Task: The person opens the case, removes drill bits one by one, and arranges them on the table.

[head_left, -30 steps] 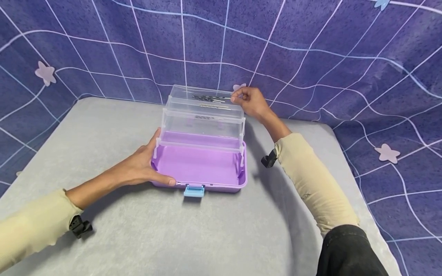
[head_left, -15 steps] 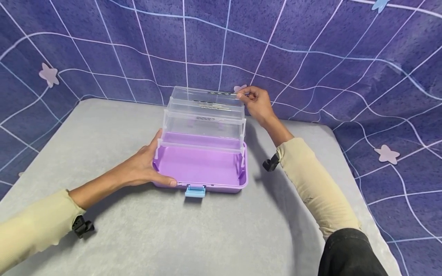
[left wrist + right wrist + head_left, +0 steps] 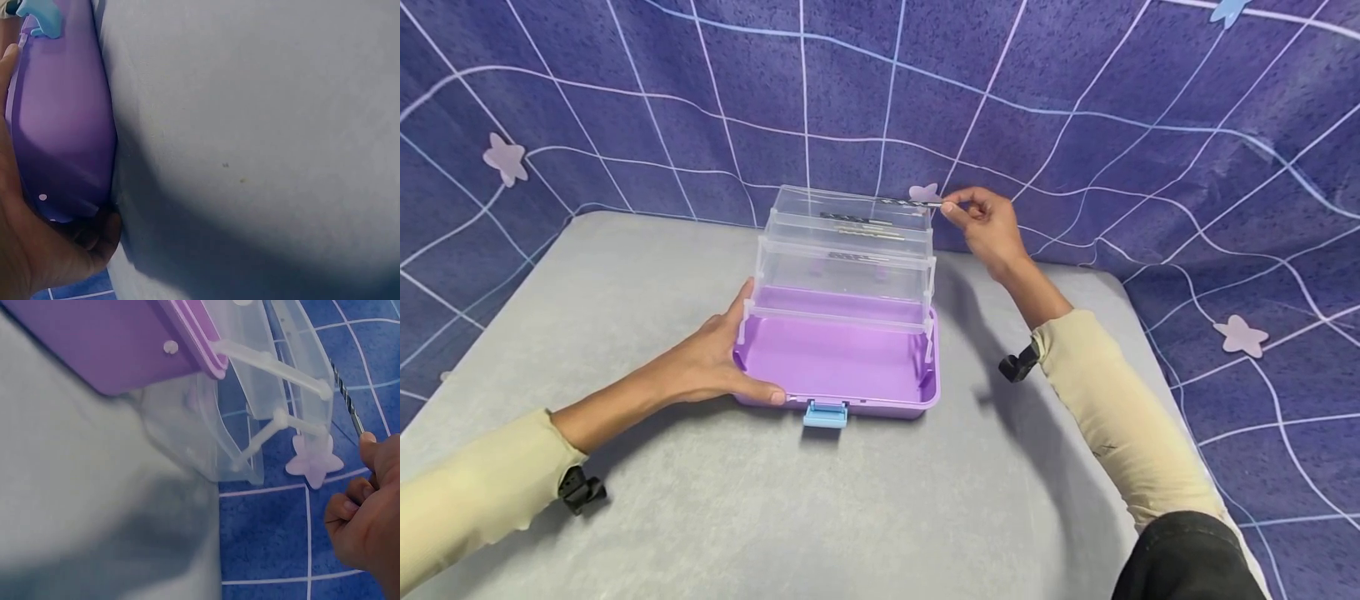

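Pinched a drill bit in the right hand, near the top clear tray.
Pointed its long axis leftward from the fingertips, roughly along the tray; gripped the left end of the purple box with the left hand, farther off.

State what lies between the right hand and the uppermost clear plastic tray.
A slender metal spiral drill bit, pinched by the right hand, reaches toward the tray in the head view.

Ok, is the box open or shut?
Open: the box has its floor exposed, the clear trays raised, and the blue latch unfastened.
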The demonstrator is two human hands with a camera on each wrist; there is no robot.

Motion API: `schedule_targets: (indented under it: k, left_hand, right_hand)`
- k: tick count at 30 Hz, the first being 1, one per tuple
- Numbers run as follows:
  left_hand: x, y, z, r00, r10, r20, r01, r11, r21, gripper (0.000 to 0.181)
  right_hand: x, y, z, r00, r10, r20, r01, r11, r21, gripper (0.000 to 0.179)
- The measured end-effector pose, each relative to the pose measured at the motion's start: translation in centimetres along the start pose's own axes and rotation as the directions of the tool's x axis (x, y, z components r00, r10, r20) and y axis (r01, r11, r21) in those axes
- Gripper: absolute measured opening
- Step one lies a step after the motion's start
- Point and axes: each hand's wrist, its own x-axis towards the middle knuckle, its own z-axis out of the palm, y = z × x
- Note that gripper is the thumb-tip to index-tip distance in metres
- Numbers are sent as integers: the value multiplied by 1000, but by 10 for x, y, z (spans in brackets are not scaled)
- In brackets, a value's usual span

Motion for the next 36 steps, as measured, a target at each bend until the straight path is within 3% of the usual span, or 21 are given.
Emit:
schedule_targets:
  k: [5,11,23,36]
  left_hand:
    - [0,1,-1,1000,13,-3,-13,1000,6,175]
    - [-1,2,-2,1000,-2,-3,2,1000,13,176]
    - [0,1,-1,1000,4,11,-4,1000,-14,174]
    - [-1,0,0,1000,6,3,-6,1000,-17,172]
  right_hand:
    - [-4,4,-16,999,-10,-38,11,1000,15,20]
    - [-5,14,-38,997,15,-79,-13,1000,24,1]
    - [-13,35,-79,988,83,-132,-77,996,55,10]
    - [-25,77,-100,969,236,-76,-238,971,-10,5]
